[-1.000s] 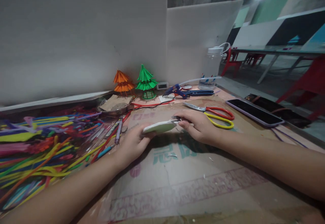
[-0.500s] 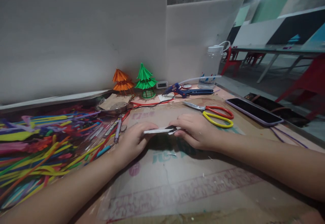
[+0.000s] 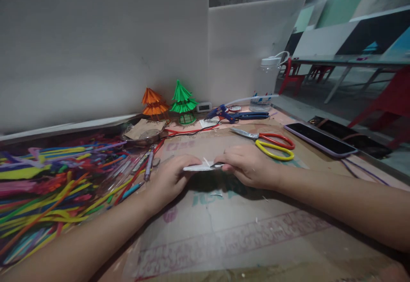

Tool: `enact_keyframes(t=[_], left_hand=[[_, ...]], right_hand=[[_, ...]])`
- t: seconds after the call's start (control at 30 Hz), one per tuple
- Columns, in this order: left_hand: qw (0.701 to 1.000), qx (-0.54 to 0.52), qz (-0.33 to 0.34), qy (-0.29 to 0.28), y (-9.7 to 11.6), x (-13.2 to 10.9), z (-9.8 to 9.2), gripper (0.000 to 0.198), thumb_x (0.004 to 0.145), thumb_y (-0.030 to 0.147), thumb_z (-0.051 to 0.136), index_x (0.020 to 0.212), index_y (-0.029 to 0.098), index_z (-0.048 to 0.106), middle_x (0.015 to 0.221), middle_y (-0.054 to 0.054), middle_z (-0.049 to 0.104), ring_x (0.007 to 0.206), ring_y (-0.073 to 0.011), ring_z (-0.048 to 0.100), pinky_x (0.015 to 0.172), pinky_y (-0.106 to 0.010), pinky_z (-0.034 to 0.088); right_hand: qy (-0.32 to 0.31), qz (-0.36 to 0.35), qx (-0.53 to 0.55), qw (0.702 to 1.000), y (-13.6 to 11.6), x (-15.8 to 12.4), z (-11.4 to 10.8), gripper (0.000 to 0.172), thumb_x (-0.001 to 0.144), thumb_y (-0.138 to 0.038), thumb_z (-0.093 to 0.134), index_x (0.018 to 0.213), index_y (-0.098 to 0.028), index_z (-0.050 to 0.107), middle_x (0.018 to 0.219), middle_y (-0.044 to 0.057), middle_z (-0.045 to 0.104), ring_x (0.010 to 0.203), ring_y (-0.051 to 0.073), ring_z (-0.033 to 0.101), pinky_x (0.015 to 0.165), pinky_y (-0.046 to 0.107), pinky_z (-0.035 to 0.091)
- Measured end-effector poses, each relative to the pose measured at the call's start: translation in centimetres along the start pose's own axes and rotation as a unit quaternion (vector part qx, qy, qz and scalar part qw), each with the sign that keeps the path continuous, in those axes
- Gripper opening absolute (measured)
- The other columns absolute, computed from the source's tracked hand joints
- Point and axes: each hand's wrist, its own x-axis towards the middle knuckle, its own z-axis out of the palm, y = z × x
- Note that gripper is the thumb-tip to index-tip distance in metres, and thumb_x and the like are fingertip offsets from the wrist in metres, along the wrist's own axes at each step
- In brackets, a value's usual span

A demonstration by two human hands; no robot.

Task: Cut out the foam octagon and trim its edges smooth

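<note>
Over the middle of the table, my left hand (image 3: 171,173) grips a thin white flat piece (image 3: 194,168), seen nearly edge-on, between thumb and fingers. My right hand (image 3: 251,167) is closed on a small dark blade (image 3: 218,165), most of it hidden in the fingers. The blade lies against the white piece's right part, where a thin white sliver (image 3: 206,161) sticks up. Below the hands, a white scrap (image 3: 217,194) lies on the plastic-covered board (image 3: 205,239). Scissors (image 3: 265,142) with red and yellow handles rest just beyond my right hand.
Colourful pipe cleaners (image 3: 48,192) heap up at left, beside several pens (image 3: 149,162). Orange (image 3: 153,103) and green (image 3: 184,103) small trees stand at the back. A glue gun (image 3: 221,113), pliers (image 3: 250,116), a water bottle (image 3: 265,83) and a phone (image 3: 320,139) sit behind and right.
The dark blade has shifted slightly down and left against the white piece. A thin sliver now stands up there, and the loose white bit under the blade no longer shows.
</note>
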Motion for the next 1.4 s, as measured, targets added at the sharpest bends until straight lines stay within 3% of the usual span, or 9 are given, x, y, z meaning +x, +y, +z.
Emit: enact_keyframes(t=[0.1,0.17,0.27,0.37,0.6,0.73,0.93,1.07,1.4], left_hand=[[0.999,-0.021,-0.037,0.011,0.1,0.0,0.1,0.023,0.097,0.025,0.047,0.11,0.021,0.065,0.109,-0.006,0.072,0.102,-0.0202,0.066,0.092,-0.032,0.05],[0.995,-0.039,-0.081,0.033,-0.1,0.1,0.2,0.023,0.096,0.029,0.05,0.108,0.019,0.066,0.105,-0.006,0.072,0.097,-0.0212,0.067,0.087,-0.032,0.052],[0.985,-0.064,-0.15,0.06,-0.5,0.3,0.5,0.028,0.094,0.037,0.053,0.106,0.016,0.066,0.1,-0.007,0.074,0.091,-0.0226,0.068,0.081,-0.033,0.054],[0.975,-0.109,-0.177,0.073,-0.6,0.5,0.6,0.034,0.093,0.043,0.053,0.108,0.014,0.064,0.1,-0.008,0.074,0.09,-0.0228,0.069,0.079,-0.033,0.055],[0.98,-0.097,-0.147,0.097,-0.4,0.6,0.6,0.026,0.092,0.034,0.055,0.107,0.015,0.066,0.102,-0.007,0.075,0.095,-0.0224,0.068,0.085,-0.034,0.055],[0.982,-0.071,-0.146,0.1,-0.8,0.4,0.6,0.028,0.094,0.033,0.053,0.111,0.016,0.067,0.103,-0.006,0.074,0.096,-0.0225,0.068,0.088,-0.036,0.054],[0.994,-0.021,-0.066,0.084,-0.9,0.3,0.1,0.029,0.095,0.022,0.048,0.118,0.021,0.066,0.118,-0.007,0.071,0.109,-0.0219,0.064,0.1,-0.037,0.049],[0.996,0.005,-0.054,0.075,-0.9,0.2,0.0,0.033,0.094,0.017,0.045,0.119,0.021,0.065,0.118,-0.007,0.07,0.111,-0.0212,0.064,0.101,-0.037,0.048],[0.997,0.01,-0.027,0.065,-1.3,0.0,0.0,0.028,0.097,0.021,0.045,0.116,0.02,0.064,0.115,-0.008,0.07,0.11,-0.0208,0.064,0.101,-0.037,0.048]], right_hand=[[0.032,0.05,0.034,0.998,0.3,-0.1,0.3,0.032,0.102,-0.034,0.041,0.116,-0.016,0.063,0.092,0.009,0.069,0.082,0.02,0.061,0.073,0.031,0.044],[0.058,0.122,0.065,0.989,0.5,-0.1,0.6,0.031,0.1,-0.033,0.043,0.12,-0.017,0.06,0.099,0.009,0.07,0.084,0.021,0.062,0.074,0.033,0.046],[0.078,0.22,0.108,0.966,0.9,-0.1,1.1,0.028,0.099,-0.032,0.045,0.118,-0.017,0.057,0.092,0.007,0.069,0.076,0.019,0.061,0.068,0.03,0.047],[0.089,0.252,0.133,0.955,1.3,-0.1,1.4,0.023,0.099,-0.032,0.045,0.112,-0.018,0.057,0.091,0.006,0.068,0.078,0.019,0.061,0.069,0.031,0.048],[0.123,0.22,0.135,0.958,1.7,0.1,1.5,0.024,0.099,-0.03,0.047,0.117,-0.02,0.059,0.106,0.008,0.069,0.094,0.021,0.064,0.081,0.036,0.051],[0.085,0.169,0.111,0.976,1.4,0.0,1.2,0.023,0.098,-0.029,0.048,0.114,-0.019,0.061,0.104,0.008,0.069,0.091,0.021,0.063,0.079,0.035,0.05],[0.08,0.16,0.08,0.981,1.3,-0.2,1.1,0.028,0.099,-0.035,0.048,0.114,-0.016,0.063,0.1,0.009,0.07,0.085,0.021,0.062,0.074,0.034,0.048],[0.054,0.129,0.054,0.989,1.2,0.0,0.9,0.025,0.098,-0.031,0.048,0.112,-0.017,0.064,0.095,0.008,0.07,0.081,0.02,0.061,0.073,0.033,0.046],[0.019,0.083,0.006,0.996,1.3,-0.1,0.7,0.028,0.1,-0.032,0.046,0.111,-0.016,0.066,0.088,0.007,0.069,0.079,0.02,0.058,0.07,0.031,0.041]])
